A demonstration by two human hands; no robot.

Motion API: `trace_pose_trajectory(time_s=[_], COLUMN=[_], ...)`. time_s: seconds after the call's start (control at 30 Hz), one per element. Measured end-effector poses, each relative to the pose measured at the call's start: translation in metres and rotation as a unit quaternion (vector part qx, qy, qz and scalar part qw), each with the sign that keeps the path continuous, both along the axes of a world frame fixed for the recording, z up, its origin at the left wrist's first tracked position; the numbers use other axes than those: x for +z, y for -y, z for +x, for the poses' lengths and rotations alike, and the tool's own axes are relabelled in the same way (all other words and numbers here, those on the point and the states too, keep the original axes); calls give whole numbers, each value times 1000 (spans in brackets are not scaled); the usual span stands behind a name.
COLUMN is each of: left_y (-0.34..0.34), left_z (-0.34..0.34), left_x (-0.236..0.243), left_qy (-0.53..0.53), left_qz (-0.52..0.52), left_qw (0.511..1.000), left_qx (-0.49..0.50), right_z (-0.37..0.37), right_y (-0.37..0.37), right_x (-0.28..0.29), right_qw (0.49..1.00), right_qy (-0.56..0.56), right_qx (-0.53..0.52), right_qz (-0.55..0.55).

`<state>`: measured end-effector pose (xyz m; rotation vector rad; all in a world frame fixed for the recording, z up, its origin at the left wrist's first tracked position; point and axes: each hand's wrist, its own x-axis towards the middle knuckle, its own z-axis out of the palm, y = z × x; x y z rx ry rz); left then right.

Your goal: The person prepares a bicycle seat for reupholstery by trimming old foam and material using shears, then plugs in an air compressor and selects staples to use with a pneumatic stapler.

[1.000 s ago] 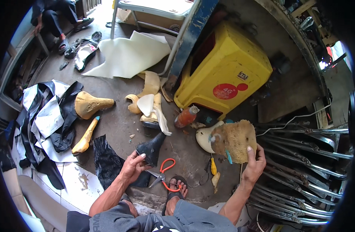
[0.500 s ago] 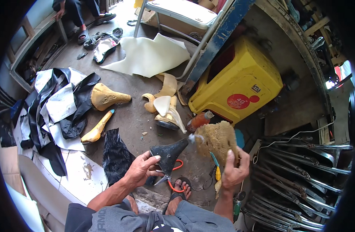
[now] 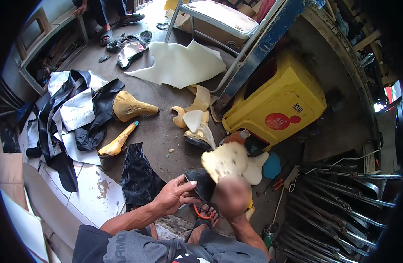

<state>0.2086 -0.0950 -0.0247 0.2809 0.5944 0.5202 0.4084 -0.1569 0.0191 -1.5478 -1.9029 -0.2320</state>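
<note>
My left hand (image 3: pixel 177 195) pinches the edge of a black bicycle saddle base (image 3: pixel 201 186), held low over my feet. In my right hand (image 3: pixel 231 199), whose fingers are smeared, is a rough yellowish foam pad (image 3: pixel 224 160) with dark spots; it stands up against the far side of the saddle base. Below them, orange-handled scissors (image 3: pixel 203 214) show in part by my foot. A white foam cutout (image 3: pixel 254 168) lies just right of the pad. Black sheet material (image 3: pixel 140 175) lies left of my left hand.
Ahead on the floor are a yellow foam saddle (image 3: pixel 133 107), a narrow yellow piece (image 3: pixel 118 140) and a white foam sheet (image 3: pixel 175 65). A yellow plastic stool (image 3: pixel 276 105) lies right, beside a bottle (image 3: pixel 237 136). Chrome tubes (image 3: pixel 342 206) are stacked at right. Someone sits far left.
My right hand has swung left with the foam pad, bringing it close to the saddle base and turning its paler face into view. The base has moved slightly right and lower.
</note>
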Motion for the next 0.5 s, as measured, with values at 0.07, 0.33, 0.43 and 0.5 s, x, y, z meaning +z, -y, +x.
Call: trace_pose_trajectory(time_s=[0.07,0.33,0.43,0.5], left_y=[1,2,2,2], left_z=[0,-11,-13,-12], left_x=[-5,-14,-15,-16], left_qy=[-20,-39,-46,-44], left_qz=[-9,-10,-14,-16], left_qw=[1000,999,998,998], left_qx=[-13,-35,-42,-46], right_z=[9,51,59,59], right_y=[-2,-1,0,0], right_x=[2,11,14,16], right_qw=[999,930,921,918], right_qy=[-19,-211,-213,-225], right_qx=[-40,-294,-318,-322], right_qz=[11,67,67,64])
